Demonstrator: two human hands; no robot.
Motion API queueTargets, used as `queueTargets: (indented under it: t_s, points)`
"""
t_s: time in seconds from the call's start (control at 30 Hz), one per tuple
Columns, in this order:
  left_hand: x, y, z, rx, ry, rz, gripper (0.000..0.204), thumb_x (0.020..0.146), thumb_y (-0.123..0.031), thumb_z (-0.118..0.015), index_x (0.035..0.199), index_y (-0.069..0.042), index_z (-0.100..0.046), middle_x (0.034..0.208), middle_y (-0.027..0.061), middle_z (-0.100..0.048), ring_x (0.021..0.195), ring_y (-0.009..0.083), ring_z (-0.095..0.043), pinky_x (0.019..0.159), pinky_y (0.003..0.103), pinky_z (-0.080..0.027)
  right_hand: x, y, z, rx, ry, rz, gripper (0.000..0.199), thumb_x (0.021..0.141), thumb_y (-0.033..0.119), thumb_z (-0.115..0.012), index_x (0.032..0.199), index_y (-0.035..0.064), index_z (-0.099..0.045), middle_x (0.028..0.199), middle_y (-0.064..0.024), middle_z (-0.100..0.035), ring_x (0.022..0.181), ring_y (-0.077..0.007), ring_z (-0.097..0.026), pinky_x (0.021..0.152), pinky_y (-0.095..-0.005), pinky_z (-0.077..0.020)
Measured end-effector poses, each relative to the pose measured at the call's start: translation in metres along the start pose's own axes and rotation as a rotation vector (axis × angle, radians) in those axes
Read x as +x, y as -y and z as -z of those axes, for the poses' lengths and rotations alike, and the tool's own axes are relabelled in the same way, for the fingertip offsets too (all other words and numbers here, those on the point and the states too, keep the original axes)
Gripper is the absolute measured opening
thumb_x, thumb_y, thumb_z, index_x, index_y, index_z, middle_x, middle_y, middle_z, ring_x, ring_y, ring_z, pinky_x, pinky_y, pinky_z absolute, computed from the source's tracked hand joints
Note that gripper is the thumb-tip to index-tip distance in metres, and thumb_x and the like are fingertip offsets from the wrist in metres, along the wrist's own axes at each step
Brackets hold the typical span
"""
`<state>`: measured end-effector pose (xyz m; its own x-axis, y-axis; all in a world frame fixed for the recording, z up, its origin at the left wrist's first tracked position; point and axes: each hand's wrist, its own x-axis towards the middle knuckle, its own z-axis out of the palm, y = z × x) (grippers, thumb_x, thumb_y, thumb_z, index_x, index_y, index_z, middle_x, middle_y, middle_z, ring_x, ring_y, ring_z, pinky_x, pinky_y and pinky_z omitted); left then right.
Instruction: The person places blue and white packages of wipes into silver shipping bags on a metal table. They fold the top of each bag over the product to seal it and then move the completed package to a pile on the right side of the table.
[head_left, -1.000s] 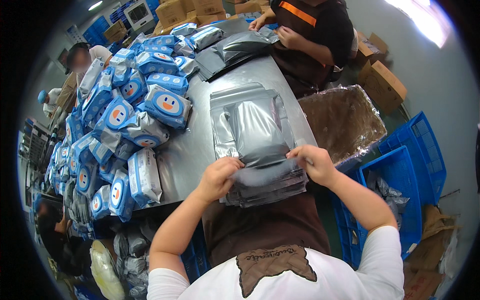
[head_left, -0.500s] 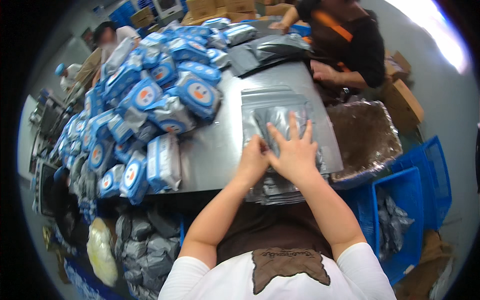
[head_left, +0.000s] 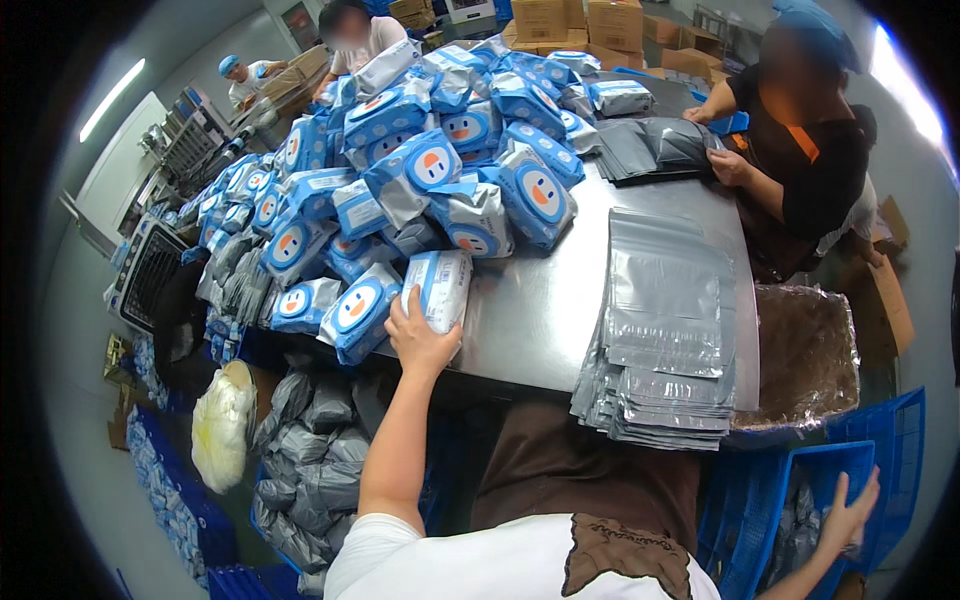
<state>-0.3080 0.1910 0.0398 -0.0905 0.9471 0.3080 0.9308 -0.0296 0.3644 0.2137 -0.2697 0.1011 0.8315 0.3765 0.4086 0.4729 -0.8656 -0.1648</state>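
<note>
My left hand (head_left: 422, 338) grips the near end of a white and blue pack of wipes (head_left: 440, 280), thumb on one side and fingers on the other. The pack rests on the metal table at the edge of a heap of similar blue packs (head_left: 430, 165). Far to the right, my right hand (head_left: 850, 515) is above a blue crate (head_left: 835, 462), its fingers apart and nothing visible in them. Grey plastic bags (head_left: 785, 530) lie inside that crate. A stack of flat grey mailing bags (head_left: 665, 300) lies untouched on the right of the table.
A foil-lined box (head_left: 808, 350) stands beyond the table's right edge. Across the table a person in dark clothes (head_left: 800, 170) handles grey bags (head_left: 655, 145). Filled grey bags (head_left: 310, 460) fill a container at lower left. Cardboard boxes (head_left: 575, 22) stand at the back.
Both hands have left the stack of mailing bags. My left hand has moved left onto a pack of wipes; my right hand has gone down right to the crate. The view has shifted.
</note>
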Motion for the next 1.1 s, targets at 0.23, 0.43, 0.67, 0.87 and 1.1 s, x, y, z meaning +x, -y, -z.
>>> queueTargets:
  t_s: [0.23,0.43,0.67,0.87,1.1]
  points:
    - [-0.056,-0.033,0.038,-1.553,0.660,0.226,0.081,0.063,-0.021,-0.073,0.133,0.003,-0.041,0.125,0.0196,-0.052,0.117,0.0276,-0.052,0.100,0.036,-0.040,-0.021,0.222,-0.009,1.018,0.569,0.501,0.078,0.067,0.016,-0.079,0.135,0.0007,-0.046,0.143,-0.0184,-0.042,0.133,-0.0307,-0.039,0.110,-0.0403,-0.0312]
    - [-0.037,-0.150,0.059,-1.351,1.586,0.158,0.078,0.082,-0.051,-0.060,0.135,0.004,-0.042,0.131,0.0223,-0.051,0.121,0.0293,-0.051,0.101,0.041,-0.041,-0.028,0.315,-0.014,0.528,-0.273,1.470,0.086,0.059,0.045,-0.085,0.134,0.0415,-0.042,0.146,-0.0162,-0.027,0.136,-0.0468,-0.023,0.110,-0.0611,-0.0191]
    - [-0.022,-0.208,-0.028,-0.614,0.351,-0.818,0.020,0.085,-0.019,-0.067,0.101,-0.007,-0.069,0.099,0.0118,-0.062,0.100,0.0287,-0.059,0.090,0.040,-0.046,0.008,0.260,-0.030,0.986,0.474,0.487,0.097,0.056,0.018,-0.074,0.144,0.0138,-0.034,0.126,-0.0164,-0.041,0.118,-0.0335,-0.044,0.102,-0.0418,-0.0368]
    - [-0.052,-0.235,-0.059,-0.022,0.490,-0.958,0.098,0.073,-0.076,-0.053,0.149,-0.020,-0.027,0.157,0.0140,-0.013,0.146,0.0345,-0.004,0.107,0.069,-0.003,-0.003,0.232,-0.065,1.856,0.762,-0.345,0.072,0.074,0.027,-0.064,0.139,0.0059,-0.038,0.125,-0.0117,-0.054,0.113,-0.0258,-0.055,0.095,-0.0376,-0.0465]
    - [-0.109,-0.224,-0.031,-0.031,0.678,-1.103,0.094,0.078,-0.075,-0.049,0.149,-0.016,-0.027,0.155,0.0182,-0.017,0.144,0.0391,-0.008,0.109,0.066,-0.004,-0.022,0.218,-0.101,2.070,0.851,-0.777,0.059,0.080,0.030,-0.062,0.132,0.0082,-0.046,0.120,-0.0097,-0.057,0.110,-0.0252,-0.056,0.095,-0.0414,-0.0445]
